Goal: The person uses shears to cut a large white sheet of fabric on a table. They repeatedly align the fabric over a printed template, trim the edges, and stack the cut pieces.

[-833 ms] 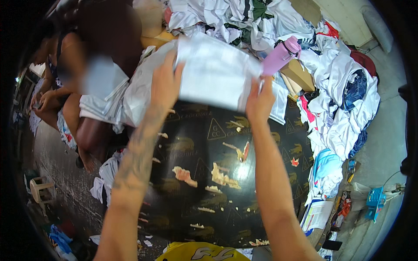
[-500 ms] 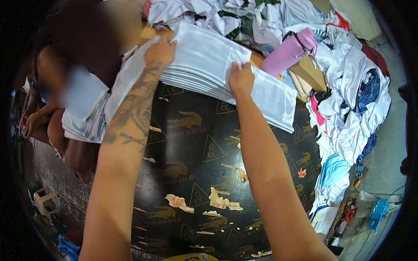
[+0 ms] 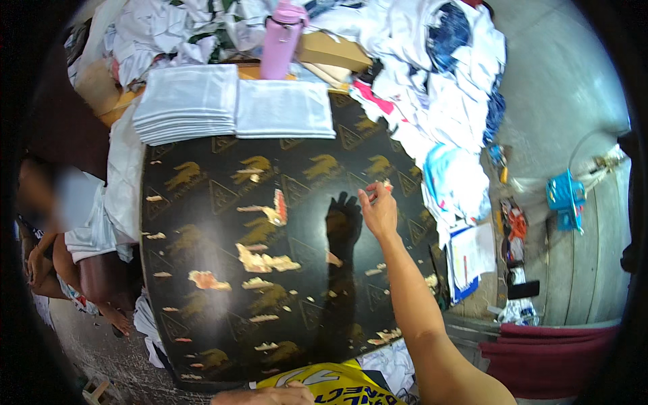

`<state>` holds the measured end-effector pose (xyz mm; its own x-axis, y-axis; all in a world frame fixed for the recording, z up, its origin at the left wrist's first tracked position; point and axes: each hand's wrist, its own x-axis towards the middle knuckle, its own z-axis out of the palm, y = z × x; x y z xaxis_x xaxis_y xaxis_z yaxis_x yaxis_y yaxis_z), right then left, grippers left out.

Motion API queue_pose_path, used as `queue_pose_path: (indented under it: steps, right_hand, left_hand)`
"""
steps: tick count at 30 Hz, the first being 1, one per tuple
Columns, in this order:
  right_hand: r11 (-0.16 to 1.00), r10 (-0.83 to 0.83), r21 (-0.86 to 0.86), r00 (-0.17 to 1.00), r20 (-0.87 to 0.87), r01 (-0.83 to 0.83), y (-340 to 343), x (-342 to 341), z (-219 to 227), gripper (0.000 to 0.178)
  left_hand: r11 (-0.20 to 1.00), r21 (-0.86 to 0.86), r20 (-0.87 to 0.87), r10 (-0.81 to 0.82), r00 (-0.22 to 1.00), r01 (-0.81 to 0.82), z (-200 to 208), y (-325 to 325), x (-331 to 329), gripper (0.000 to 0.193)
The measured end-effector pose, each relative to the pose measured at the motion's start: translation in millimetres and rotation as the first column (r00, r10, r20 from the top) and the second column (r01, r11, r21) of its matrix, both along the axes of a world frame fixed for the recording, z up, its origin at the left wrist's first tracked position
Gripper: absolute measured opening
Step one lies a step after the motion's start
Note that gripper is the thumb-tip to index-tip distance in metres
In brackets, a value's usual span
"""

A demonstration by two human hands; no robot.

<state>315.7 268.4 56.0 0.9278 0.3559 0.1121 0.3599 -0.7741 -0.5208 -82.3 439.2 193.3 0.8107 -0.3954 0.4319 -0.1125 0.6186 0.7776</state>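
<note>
The person's right hand [image 3: 380, 212] hovered over the black table [image 3: 310, 223], its fingers loosely bent and a narrow gap between thumb and forefinger; its shadow [image 3: 343, 229] fell to its left. The left hand [image 3: 263, 397] showed only partly at the lower edge, by the yellow shirt [image 3: 324, 380], and its grip could not be told. Along the table's far edge lay a tall stack of folded white cloth [image 3: 183, 104] and, just right of it, a lower folded pile [image 3: 285, 108], with a pink bottle [image 3: 280, 47] behind.
</note>
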Motion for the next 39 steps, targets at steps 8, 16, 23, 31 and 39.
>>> queue_pose_path:
  steps: [8,16,23,31,39]
  right_hand:
    - [0.998,-0.065,0.002,0.997,0.028,0.065,-151,87,28,0.030]
    - [0.978,-0.207,0.028,0.960,0.188,0.205,-234,277,37,0.038]
    - [0.880,-0.380,0.336,0.922,0.078,0.335,-254,462,41,0.081]
    - [0.995,0.085,-0.049,0.455,0.887,-0.092,-215,400,102,0.013]
    - [0.385,0.877,0.407,0.192,-0.440,-0.828,-247,-38,117,0.044]
  left_hand:
    - [0.621,0.354,-0.036,0.756,0.653,-0.700,82,-154,47,0.017]
    - [0.917,0.343,0.059,0.198,0.978,-0.206,79,-299,164,0.020]
    - [0.841,0.460,0.163,0.236,0.958,-0.285,86,-316,218,0.030]
    - [0.770,0.525,-0.611,0.637,0.470,-0.362,14,-256,233,0.043]
    - [-0.208,0.870,0.487,0.511,0.708,-0.448,-26,-248,213,0.063]
